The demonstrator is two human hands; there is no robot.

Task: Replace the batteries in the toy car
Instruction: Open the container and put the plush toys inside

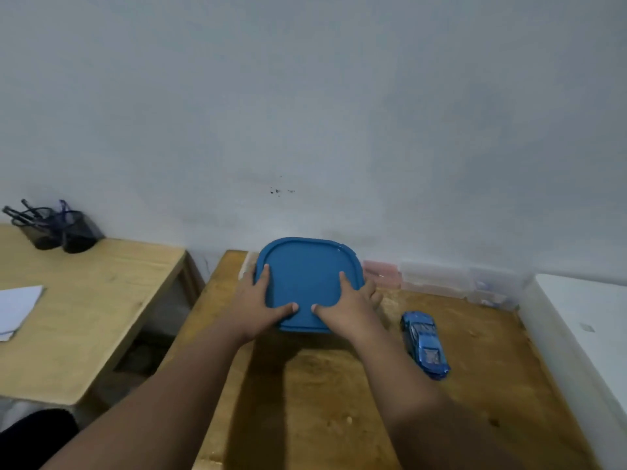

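Observation:
A blue toy car (pixel 424 344) lies on the wooden table (pixel 339 401), to the right of my hands. A box with a blue square lid (pixel 305 276) stands near the table's far edge by the wall. My left hand (pixel 254 301) grips its left side, thumb resting on the lid's near part. My right hand (pixel 346 308) holds the right side in the same way, fingers wrapped around the edge. The box's contents are hidden under the lid. No batteries are visible.
Several clear and pinkish plastic boxes (pixel 437 278) line the wall behind the car. A second wooden table (pixel 84 317) at the left carries dark pen holders (pixel 57 232) and white paper (pixel 17 308). A white surface (pixel 583 320) borders the right side.

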